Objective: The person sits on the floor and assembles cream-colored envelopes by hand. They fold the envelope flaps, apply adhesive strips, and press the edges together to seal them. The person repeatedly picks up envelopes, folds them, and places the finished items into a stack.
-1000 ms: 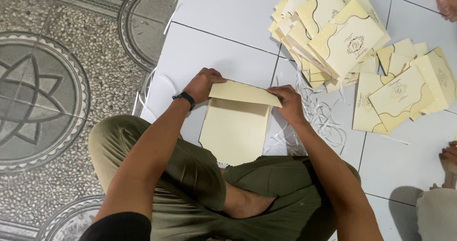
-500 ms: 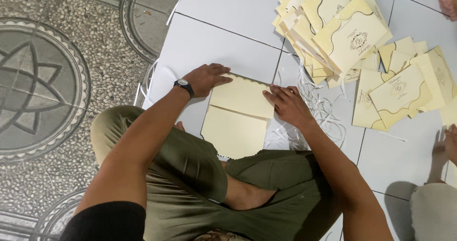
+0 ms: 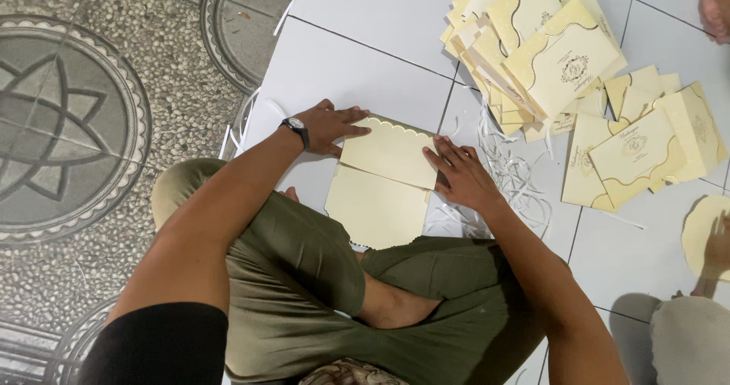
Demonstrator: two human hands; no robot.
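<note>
Compared with a second ago, the upper flap of the cream card (image 3: 388, 183), then raised and being folded over, is now laid down and pressed flat on the white tiled floor (image 3: 365, 58), so the fold appears to be made and is being creased. The left hand (image 3: 327, 126) is spread palm down at the card's upper left corner, fingers together and extended along the scalloped top edge, nothing being clamped in its grip; a black wristwatch (image 3: 295, 129) is worn on that wrist, and the forearm is stretched out over the bent knee. The card itself lies between the two hands, its folded flap covering the upper half, its lower half reaching back toward the crossed legs. The right hand (image 3: 460, 176) is laid flat on the flap's right edge, fingers slightly apart and pressing down, again with nothing gripped. Beyond the right hand, white paper strips (image 3: 517, 180) are scattered, and further right a fanned pile of finished cards (image 3: 547, 50) is seen.
</note>
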